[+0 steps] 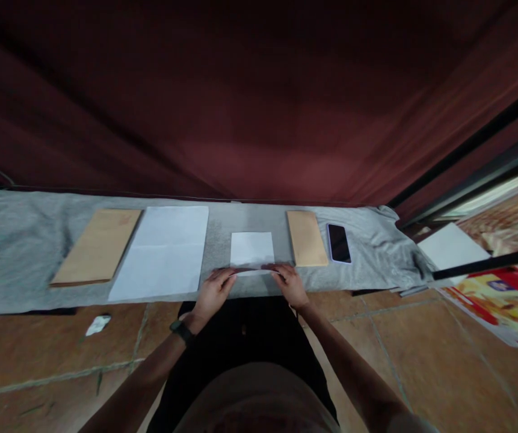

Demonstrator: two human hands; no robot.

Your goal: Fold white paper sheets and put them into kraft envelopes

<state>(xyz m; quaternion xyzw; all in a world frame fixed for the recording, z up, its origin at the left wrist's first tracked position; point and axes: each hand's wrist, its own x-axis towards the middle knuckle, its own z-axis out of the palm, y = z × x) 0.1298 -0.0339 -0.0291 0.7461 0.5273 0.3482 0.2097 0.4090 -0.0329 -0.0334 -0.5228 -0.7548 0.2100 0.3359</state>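
A small white sheet of paper lies on the grey cloth in front of me. Its near end is lifted and bowed, with a dark band of shadow across it. My left hand pinches the left corner of this end between thumb and fingers. At the right corner, my right hand does the same. Whether the lifted strip is a fold of the same sheet or a separate piece, I cannot tell. A dark watch sits on my left wrist.
Left of my hands lie a large creased white sheet and a brown envelope-like piece. A smaller brown one and a phone lie to the right. Dark red curtain hangs behind the cloth-covered bench.
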